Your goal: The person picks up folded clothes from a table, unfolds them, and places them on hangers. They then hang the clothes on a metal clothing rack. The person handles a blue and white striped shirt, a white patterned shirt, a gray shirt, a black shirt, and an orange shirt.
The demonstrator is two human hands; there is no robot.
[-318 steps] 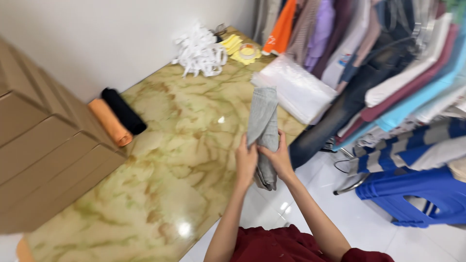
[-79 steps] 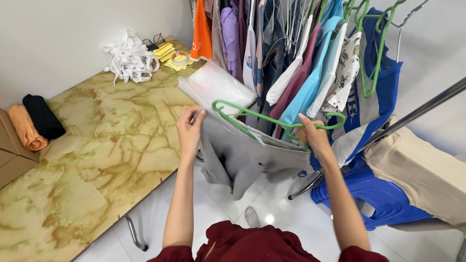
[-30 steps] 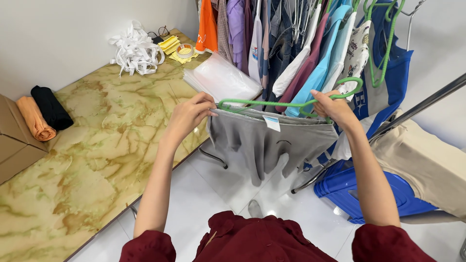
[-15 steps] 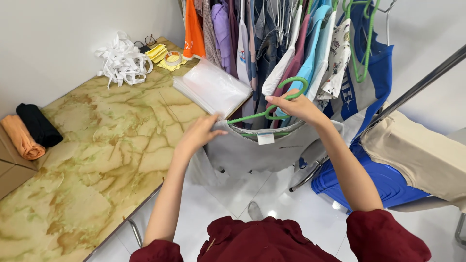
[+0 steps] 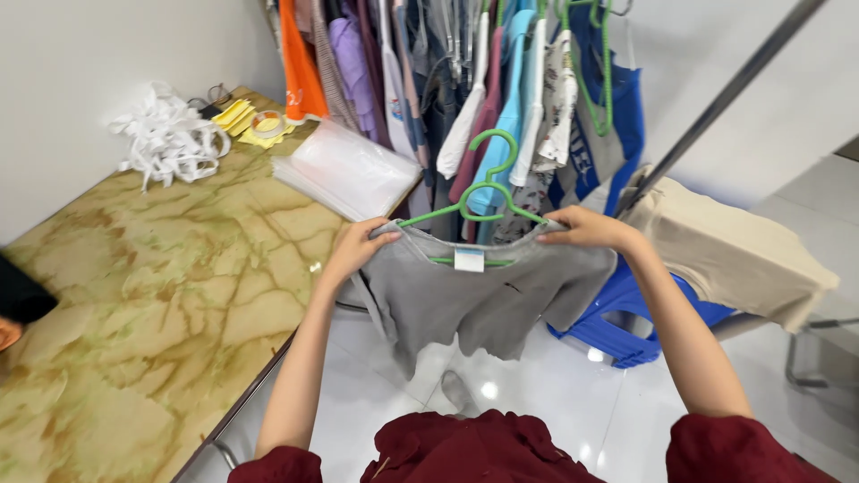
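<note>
A grey T-shirt [image 5: 488, 300] hangs on a green plastic hanger [image 5: 488, 183] in front of me, over the white floor. My left hand [image 5: 358, 246] grips the shirt's left shoulder at the hanger's end. My right hand [image 5: 586, 228] grips the right shoulder the same way. The hanger's hook points up toward a rack of hung clothes [image 5: 483, 80] just behind it.
A marble-patterned table [image 5: 152, 295] lies to my left with a stack of clear plastic bags [image 5: 344, 170], a pile of white strips [image 5: 165, 139] and yellow tape. A blue plastic stool [image 5: 626, 313] and a beige cloth [image 5: 734, 255] on a metal rail stand at right.
The shirt now hangs flat and spread on the hanger, held by both shoulders. Half a second ago my right hand held the hanger near its hook and my left hand was lower on the shirt.
</note>
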